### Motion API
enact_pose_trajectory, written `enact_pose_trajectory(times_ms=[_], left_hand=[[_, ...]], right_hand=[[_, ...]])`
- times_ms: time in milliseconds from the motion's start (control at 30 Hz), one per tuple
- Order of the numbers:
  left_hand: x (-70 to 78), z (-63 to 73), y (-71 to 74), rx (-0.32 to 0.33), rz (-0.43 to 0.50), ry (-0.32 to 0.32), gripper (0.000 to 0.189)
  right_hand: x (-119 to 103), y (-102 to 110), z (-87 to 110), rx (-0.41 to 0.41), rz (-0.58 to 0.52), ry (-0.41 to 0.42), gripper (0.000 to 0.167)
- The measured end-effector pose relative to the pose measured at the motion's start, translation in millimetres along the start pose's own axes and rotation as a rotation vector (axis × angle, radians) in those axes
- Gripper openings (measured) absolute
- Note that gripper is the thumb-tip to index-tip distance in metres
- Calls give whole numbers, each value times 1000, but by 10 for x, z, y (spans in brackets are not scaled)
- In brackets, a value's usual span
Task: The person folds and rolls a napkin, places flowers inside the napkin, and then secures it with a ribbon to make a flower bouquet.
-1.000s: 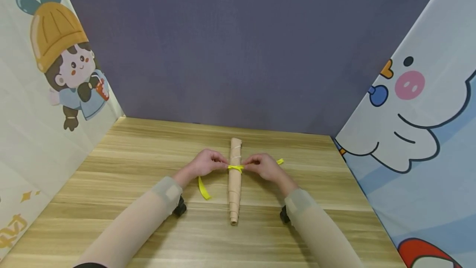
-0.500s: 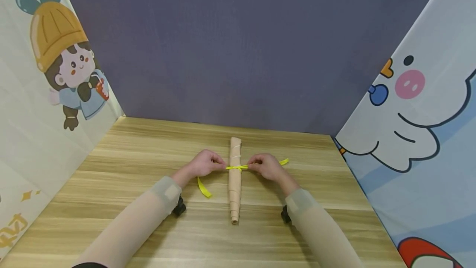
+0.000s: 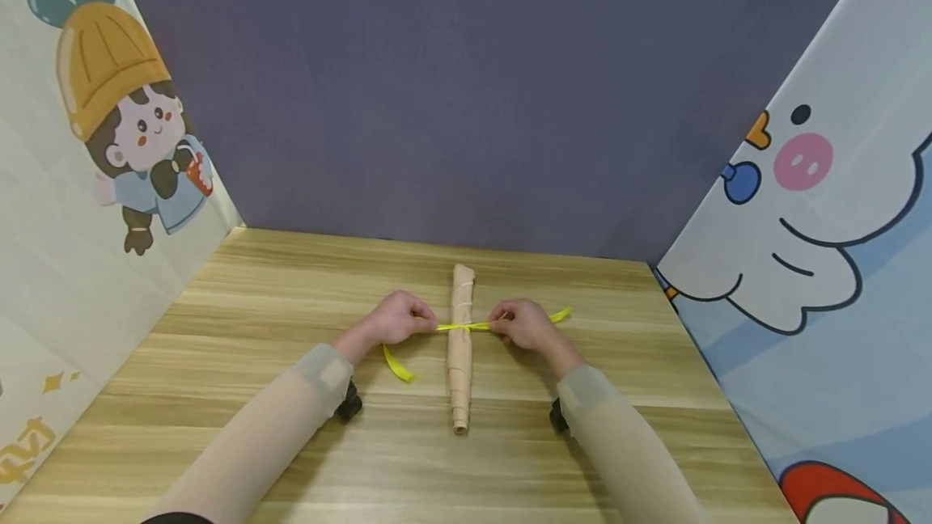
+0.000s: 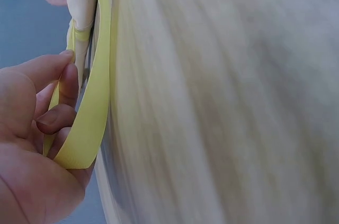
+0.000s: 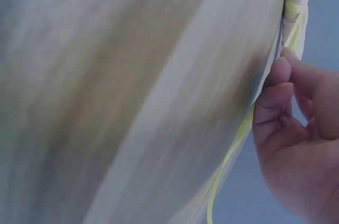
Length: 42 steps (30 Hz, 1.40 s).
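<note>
A narrow tan roll (image 3: 460, 370), wrapped in overlapping layers, lies lengthwise on the table. Round its middle runs a yellow ribbon (image 3: 396, 364), crossed on top at the roll. On the left side my left hand (image 3: 399, 318) pinches one part of the ribbon between thumb and finger; in the left wrist view a broad ribbon tail (image 4: 94, 113) curves past the fingers. My right hand (image 3: 520, 322) pinches the opposite part, and its loose tail (image 5: 233, 150) trails below the hand in the right wrist view. The ribbon stretches taut between both hands.
The wood-grain table (image 3: 291, 265) ends at a dark blue-grey panel (image 3: 451, 103) behind. Cartoon-printed panels stand at the left (image 3: 44, 209) and right (image 3: 837, 306). Pale strings show round the roll's upper end.
Both hands have drawn apart, left and right, with the ribbon. The ribbon at the crossing has gone from a small bunched shape to a straight tight line. The roll stays nearly in place.
</note>
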State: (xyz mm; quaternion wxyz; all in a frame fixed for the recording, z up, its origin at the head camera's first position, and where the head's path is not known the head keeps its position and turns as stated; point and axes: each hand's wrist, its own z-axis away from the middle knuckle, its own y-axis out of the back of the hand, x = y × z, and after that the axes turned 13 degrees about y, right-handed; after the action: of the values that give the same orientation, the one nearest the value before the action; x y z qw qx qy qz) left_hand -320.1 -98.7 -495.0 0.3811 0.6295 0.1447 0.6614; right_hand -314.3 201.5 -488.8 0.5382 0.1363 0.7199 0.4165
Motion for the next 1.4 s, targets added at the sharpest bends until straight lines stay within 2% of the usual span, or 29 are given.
enact_pose_trajectory(times_ms=[333,533,700,1067,1400], left_hand=[[-8,16,22,-19,4,0,13],[-52,26,52,-36,15,-5,13],[-71,5,60,-21,18,7,14],[-34,8,46,-33,18,-29,13],[-13,31,36,-49,15,-21,15]], right_hand=[[-14,-2,-12,-5,3,-35,8],[-26,-49,-25,-2,-11,-28,7],[-5,-55,-29,-16,-30,-50,8],[34,-47,-66,33,-50,-65,9],[23,-56,-99,57,-46,-92,8]])
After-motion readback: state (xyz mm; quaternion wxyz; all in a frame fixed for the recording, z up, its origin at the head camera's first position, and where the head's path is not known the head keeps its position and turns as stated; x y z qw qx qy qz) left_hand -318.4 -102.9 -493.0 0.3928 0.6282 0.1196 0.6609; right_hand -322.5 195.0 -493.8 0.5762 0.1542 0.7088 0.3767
